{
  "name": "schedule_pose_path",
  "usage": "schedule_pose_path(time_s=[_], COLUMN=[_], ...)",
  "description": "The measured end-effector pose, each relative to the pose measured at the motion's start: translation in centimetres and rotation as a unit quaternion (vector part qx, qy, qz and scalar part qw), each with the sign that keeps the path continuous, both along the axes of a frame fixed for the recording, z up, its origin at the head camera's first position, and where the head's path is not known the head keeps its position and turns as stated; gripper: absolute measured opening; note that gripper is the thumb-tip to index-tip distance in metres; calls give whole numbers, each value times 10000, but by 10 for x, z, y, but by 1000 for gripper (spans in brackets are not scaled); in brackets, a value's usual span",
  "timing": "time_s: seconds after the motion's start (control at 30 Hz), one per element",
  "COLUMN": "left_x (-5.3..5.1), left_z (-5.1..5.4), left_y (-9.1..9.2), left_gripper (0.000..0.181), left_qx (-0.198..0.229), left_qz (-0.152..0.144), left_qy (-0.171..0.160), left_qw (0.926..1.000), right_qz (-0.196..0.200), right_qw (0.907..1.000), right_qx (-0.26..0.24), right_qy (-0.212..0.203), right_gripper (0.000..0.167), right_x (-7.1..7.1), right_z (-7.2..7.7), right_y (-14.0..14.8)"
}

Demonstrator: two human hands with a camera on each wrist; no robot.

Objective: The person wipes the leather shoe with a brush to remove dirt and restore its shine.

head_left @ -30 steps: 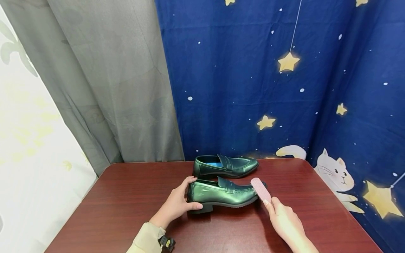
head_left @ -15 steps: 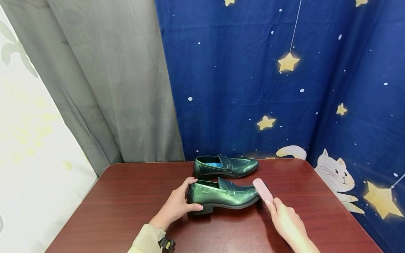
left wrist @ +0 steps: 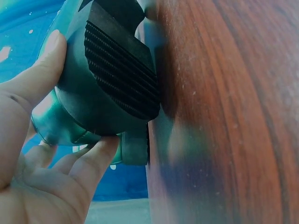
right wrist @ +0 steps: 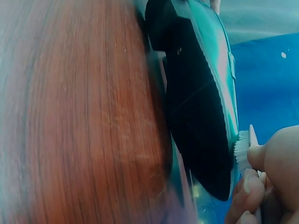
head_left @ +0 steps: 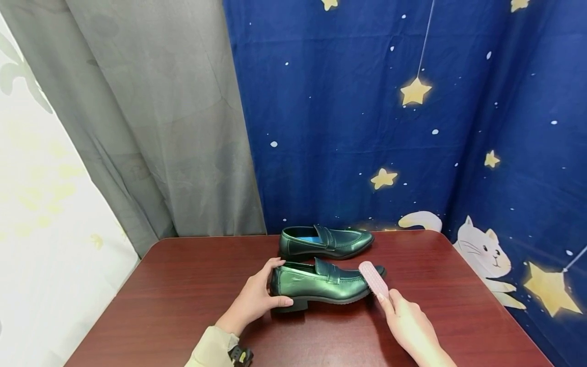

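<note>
Over there, the left hand (head_left: 252, 299) grips the heel of a glossy green leather-look loafer (head_left: 316, 284), before its matching green twin (head_left: 350, 240) on the reddish-brown wooden surface (head_left: 202, 285); the right hand (head_left: 409, 321) pinches a pink brush (head_left: 373, 278), white bristles touching the gripped toe-end.

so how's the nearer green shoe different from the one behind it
The near shoe is gripped at its rear by the left hand, with the brush at its front; the far shoe stands behind, unheld. The near shoe's side looks bright green, the far shoe's darker. Both are loafers with toes pointing right.
</note>
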State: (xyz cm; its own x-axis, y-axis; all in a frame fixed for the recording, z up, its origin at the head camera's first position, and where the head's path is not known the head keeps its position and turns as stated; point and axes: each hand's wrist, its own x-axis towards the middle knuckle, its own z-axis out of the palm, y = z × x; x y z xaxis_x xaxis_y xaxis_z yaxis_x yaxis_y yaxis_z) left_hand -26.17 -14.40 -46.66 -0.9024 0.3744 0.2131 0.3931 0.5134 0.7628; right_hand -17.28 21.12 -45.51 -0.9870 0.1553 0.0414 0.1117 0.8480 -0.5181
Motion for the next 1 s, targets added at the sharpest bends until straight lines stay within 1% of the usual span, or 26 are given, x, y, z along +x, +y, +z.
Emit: schedule_pose_path(time_s=[0.1, 0.23, 0.5, 0.67, 0.8, 1.0], left_x=[0, 0, 0, 0, 0, -1], left_z=[-1, -1, -3, -4, -4, -4], left_y=[-1, -1, -1, -1, -1, -1], left_gripper=[95, 95, 95, 95, 96, 95], left_qx=[45, 63, 34, 23, 61, 139], left_qz=[-23, -20, 44, 60, 34, 19], left_qy=[30, 47, 50, 49, 10, -21], left_qw=[10000, 10000, 10000, 10000, 10000, 9999], right_qz=[11, 25, 209, 311, 357, 394], right_qw=[9999, 9998, 9992, 9983, 9974, 9971], right_qx=[8, -20, -28, -127, -135, -111], right_qy=[134, 198, 345, 481, 606, 639], right_gripper=[22, 23, 24, 24, 23, 23], right_x=[1, 2, 4, 4, 4, 3], right_z=[0, -1, -2, -5, -5, -2], right_y=[-4, -10, -26, -36, -39, -38])
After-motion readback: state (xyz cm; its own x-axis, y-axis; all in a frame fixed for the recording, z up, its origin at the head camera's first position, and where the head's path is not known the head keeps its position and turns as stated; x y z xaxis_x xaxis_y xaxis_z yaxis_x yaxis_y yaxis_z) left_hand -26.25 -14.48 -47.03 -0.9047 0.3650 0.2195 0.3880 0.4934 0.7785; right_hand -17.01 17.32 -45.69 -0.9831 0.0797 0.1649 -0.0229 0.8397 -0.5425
